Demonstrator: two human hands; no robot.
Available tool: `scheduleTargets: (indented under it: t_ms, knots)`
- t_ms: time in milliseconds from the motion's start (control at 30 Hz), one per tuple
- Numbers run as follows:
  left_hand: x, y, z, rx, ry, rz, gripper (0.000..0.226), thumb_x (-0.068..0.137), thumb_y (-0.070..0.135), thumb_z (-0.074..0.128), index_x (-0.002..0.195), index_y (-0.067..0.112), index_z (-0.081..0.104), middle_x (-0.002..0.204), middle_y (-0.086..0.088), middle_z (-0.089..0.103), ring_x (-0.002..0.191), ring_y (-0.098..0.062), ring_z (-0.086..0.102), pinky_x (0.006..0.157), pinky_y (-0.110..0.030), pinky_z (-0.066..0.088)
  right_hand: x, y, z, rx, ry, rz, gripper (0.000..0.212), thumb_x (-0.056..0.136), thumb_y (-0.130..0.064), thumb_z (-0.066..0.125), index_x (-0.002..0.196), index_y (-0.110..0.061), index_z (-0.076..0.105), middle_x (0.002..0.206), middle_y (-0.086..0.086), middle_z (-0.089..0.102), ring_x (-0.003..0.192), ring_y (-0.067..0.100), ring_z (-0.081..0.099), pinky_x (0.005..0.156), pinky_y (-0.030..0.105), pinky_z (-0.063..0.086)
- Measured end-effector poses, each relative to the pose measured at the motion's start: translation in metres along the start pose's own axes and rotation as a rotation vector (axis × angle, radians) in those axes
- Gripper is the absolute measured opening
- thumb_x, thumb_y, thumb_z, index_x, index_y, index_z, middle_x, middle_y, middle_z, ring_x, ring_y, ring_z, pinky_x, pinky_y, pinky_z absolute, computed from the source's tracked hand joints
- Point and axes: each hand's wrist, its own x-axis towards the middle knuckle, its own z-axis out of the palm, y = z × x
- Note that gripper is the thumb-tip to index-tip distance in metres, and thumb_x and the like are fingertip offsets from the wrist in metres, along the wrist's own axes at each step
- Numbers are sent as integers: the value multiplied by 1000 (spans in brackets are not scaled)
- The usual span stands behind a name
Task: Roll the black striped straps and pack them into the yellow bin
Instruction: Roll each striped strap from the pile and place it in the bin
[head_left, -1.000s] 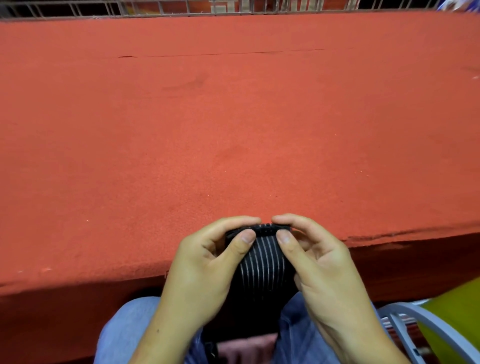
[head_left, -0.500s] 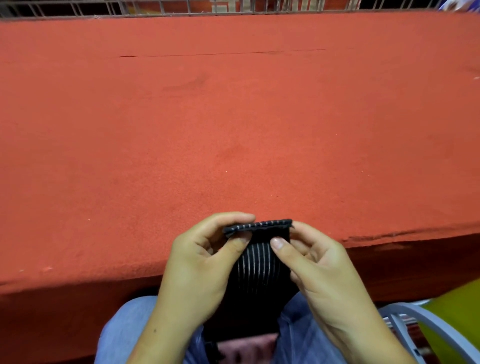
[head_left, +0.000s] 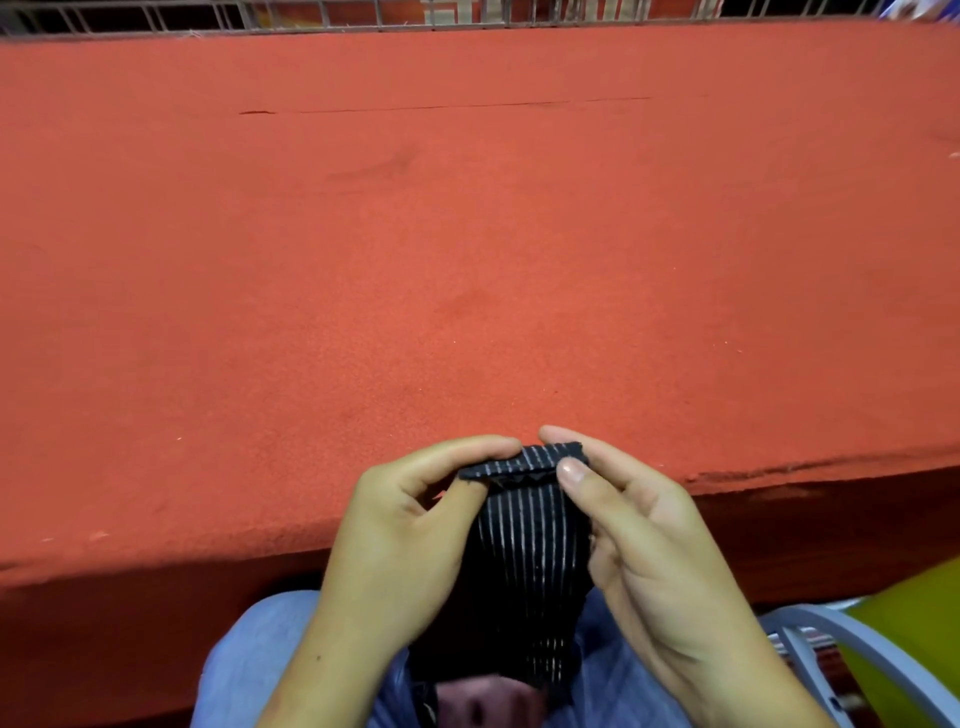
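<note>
A red felt-covered table (head_left: 467, 234) fills the view, with a metal railing (head_left: 363, 13) along its far edge. The black striped strap (head_left: 524, 545) is held over the person's lap, just in front of the table's near edge, its top end folded over. The left hand (head_left: 405, 540) pinches the fold's left corner and the right hand (head_left: 649, 545) pinches the right corner. Each grip is narrow and closed on the strap. The strap's remainder hangs between blue-jeaned legs (head_left: 244, 660). The yellow bin (head_left: 924, 613) is at lower right, partly behind a grey chair arm (head_left: 854, 643).

a red felt table (head_left: 467, 234) fills the view, with a grey metal railing (head_left: 363, 13) behind it and a grey chair frame (head_left: 815, 617) at lower right.
</note>
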Motion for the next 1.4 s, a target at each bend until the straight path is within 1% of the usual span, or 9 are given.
scheduleTargets:
  t_ms: [133,267,333,433,733,933,1133,1300,1400]
  knots:
    - [0,1,-2,10,-65,-29,51,92,-10,58,93,35,82,98,19,79,99,3,72,84,-9,49,3,5,-2,-66,36,-49,34,76,-21,74,109,-23,80,106,17,79,100,29,76,91,38,56]
    - [-1,-3,-5,-141,-135,-106,38,91,14,55,109,38,78,112,7,77,107,-13,71,93,-30,54,3,4,-2,-81,6,-70,34,76,-19,74,109,-24,79,107,17,79,98,29,76,84,35,58]
    - [-1,-3,-5,-151,-121,-86,25,96,20,66,114,34,76,113,10,77,108,-9,71,91,-22,53,3,3,-2,-100,-5,-90,34,76,-17,74,110,-25,79,107,16,79,99,28,76,85,34,58]
    - [-1,-4,-3,-139,-118,-77,33,92,9,72,118,29,73,110,14,77,105,-4,72,88,-11,51,3,3,-3,-106,-21,-107,34,78,-14,74,109,-25,79,106,16,79,99,27,76,83,30,60]
    - [1,-7,-1,-135,-61,-54,33,91,7,72,106,36,75,102,4,79,99,-12,75,87,-24,56,4,9,-7,-133,-3,-52,27,84,-23,72,109,-16,78,102,23,78,98,37,76,90,43,58]
    - [1,-7,-4,-81,-72,-15,39,92,1,70,104,37,77,105,11,79,103,-6,73,88,-15,51,6,8,-9,-120,6,-47,25,83,-22,73,107,-22,79,100,22,78,95,34,77,84,39,59]
    - [2,-10,-5,-7,-71,12,36,89,-2,72,95,33,80,104,18,78,105,1,71,91,-11,49,9,13,-8,-162,42,-78,38,80,-46,86,107,-20,80,106,12,79,109,32,73,106,50,51]
    - [-1,-12,-6,-47,-162,-25,31,89,-2,72,99,26,80,114,15,76,113,-1,68,89,-9,49,11,15,-13,-155,52,-77,19,88,-13,74,104,-20,81,94,10,79,86,17,73,79,30,56]
    - [-2,-11,-5,-81,-184,-71,29,91,2,71,110,24,77,113,14,76,105,2,70,85,-7,48,11,16,-16,-194,56,-77,29,92,-1,70,106,-24,81,93,10,80,85,18,74,75,26,57]
